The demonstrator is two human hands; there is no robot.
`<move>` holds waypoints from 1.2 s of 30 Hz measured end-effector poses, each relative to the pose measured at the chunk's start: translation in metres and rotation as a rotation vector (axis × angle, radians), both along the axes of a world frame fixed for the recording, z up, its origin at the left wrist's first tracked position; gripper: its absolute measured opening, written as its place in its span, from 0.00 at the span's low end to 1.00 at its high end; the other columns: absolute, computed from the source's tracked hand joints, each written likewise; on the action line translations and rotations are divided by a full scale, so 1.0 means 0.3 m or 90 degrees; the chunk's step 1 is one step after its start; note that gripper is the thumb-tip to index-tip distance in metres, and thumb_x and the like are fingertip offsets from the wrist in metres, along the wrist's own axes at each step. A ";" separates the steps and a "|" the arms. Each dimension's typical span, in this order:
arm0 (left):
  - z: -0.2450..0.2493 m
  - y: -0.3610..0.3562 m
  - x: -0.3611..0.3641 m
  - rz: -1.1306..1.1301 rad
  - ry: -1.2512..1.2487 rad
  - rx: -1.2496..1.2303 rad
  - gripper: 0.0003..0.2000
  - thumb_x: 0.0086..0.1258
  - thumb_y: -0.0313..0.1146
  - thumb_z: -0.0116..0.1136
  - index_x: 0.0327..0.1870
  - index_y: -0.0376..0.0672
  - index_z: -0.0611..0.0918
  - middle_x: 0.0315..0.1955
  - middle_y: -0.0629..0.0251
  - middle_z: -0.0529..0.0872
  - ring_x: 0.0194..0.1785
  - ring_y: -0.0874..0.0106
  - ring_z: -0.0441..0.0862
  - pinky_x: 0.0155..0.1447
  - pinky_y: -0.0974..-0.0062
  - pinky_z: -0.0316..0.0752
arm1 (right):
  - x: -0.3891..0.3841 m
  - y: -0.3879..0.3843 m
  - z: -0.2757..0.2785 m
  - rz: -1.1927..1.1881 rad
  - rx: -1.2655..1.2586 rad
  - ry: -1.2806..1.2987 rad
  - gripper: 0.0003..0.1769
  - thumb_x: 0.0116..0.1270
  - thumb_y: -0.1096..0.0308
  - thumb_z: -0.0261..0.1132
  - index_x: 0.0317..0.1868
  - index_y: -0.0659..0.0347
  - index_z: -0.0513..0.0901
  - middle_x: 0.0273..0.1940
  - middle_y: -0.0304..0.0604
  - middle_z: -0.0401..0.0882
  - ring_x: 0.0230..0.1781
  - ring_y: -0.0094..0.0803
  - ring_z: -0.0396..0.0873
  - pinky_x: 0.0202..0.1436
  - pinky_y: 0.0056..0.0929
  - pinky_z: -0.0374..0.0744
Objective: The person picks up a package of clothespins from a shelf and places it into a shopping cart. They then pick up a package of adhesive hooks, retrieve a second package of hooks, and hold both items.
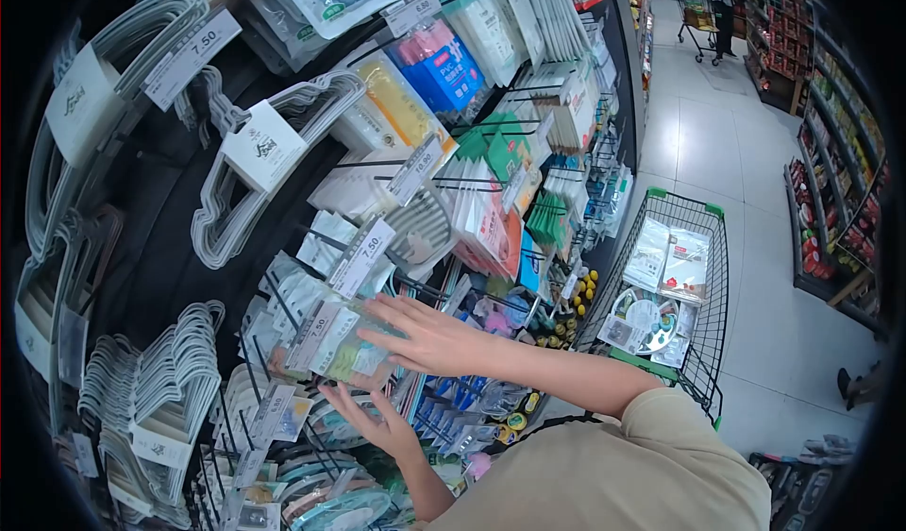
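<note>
My right hand reaches across from the right, fingers stretched out flat over a clear plastic packet with pale green and pinkish contents. This packet hangs on a rack hook, right behind a 7.50 price tag. Just below it, my left hand is raised with its fingers spread, fingertips close to the packet's lower edge and nothing in its grasp. Above the right hand, another 7.50 tag fronts more hanging packets.
White hangers in bundles hang on the left. Packaged gloves and bags fill the upper hooks. A wire shopping cart with green trim holds several packages at right. Farther down the aisle, a person stands beside another cart.
</note>
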State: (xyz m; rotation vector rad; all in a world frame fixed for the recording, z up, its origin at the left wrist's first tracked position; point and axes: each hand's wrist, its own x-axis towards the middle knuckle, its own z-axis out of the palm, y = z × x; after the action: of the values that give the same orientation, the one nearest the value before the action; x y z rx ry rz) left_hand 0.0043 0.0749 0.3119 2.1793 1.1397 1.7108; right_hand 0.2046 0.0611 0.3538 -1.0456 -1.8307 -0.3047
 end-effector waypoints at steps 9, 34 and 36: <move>-0.159 -0.108 0.028 -0.123 -0.049 0.182 0.12 0.77 0.20 0.42 0.56 0.28 0.74 0.65 0.38 0.68 0.62 0.46 0.78 0.63 0.51 0.79 | 0.293 -0.368 -0.379 -0.184 0.023 0.171 0.24 0.51 0.81 0.65 0.52 0.65 0.82 0.54 0.54 0.83 0.59 0.50 0.80 0.64 0.45 0.80; -0.992 -0.149 0.708 -0.629 0.764 -0.064 0.21 0.77 0.46 0.52 0.63 0.45 0.81 0.69 0.55 0.74 0.76 0.59 0.65 0.75 0.55 0.60 | 0.234 -1.421 -1.204 -0.904 -0.573 0.305 0.14 0.65 0.69 0.65 0.50 0.65 0.81 0.52 0.51 0.79 0.60 0.51 0.74 0.70 0.48 0.67; -0.994 -0.125 0.745 -0.669 0.793 -0.039 0.20 0.76 0.46 0.53 0.62 0.45 0.82 0.68 0.55 0.75 0.76 0.59 0.65 0.75 0.55 0.60 | 0.198 -1.453 -1.164 -0.898 -0.540 0.368 0.16 0.64 0.72 0.65 0.52 0.67 0.81 0.53 0.52 0.79 0.61 0.52 0.74 0.70 0.48 0.68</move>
State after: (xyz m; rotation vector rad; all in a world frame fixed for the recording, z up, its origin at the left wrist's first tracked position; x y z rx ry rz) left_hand 0.2277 0.0374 0.0137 2.8834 -0.0698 -0.1683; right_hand 0.2641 -0.3748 0.0047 -2.5769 -0.3822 0.0228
